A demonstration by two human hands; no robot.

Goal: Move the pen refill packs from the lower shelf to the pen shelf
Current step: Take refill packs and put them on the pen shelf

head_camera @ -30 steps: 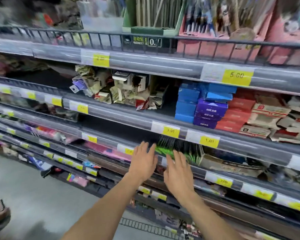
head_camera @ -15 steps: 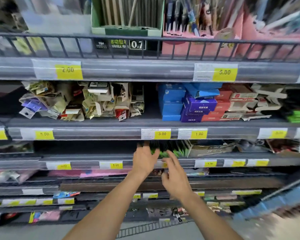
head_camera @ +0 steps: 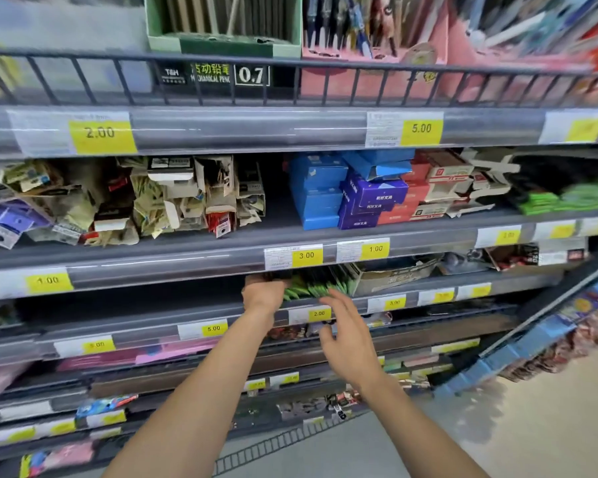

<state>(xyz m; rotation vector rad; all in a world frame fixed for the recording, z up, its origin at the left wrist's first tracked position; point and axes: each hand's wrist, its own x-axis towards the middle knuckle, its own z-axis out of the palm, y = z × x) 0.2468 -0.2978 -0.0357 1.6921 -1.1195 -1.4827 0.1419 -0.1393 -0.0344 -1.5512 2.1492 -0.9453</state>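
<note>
Green and black pen refill packs [head_camera: 313, 286] stand in a row on the lower shelf [head_camera: 152, 313], under the 3.00 price tag. My left hand [head_camera: 263, 293] reaches into that shelf at the left end of the row; its fingers are hidden under the shelf above, touching the packs. My right hand [head_camera: 347, 336] hovers in front of the shelf edge, just below and right of the packs, fingers spread and relaxed. The pen shelf [head_camera: 290, 74] is at the top, behind a wire rail, with pens in green and pink display boxes.
Between them a shelf holds crumpled brown packets [head_camera: 145, 201], blue and purple boxes [head_camera: 346, 191] and red boxes [head_camera: 425, 188]. A cardboard box [head_camera: 390, 274] sits right of the refill packs. Lower shelves carry pink and mixed goods. Floor shows at bottom right.
My left hand has gone further into the lower shelf, onto the left end of the refill packs. My right hand has drawn closer to the packs. The view has swung to face the shelves.
</note>
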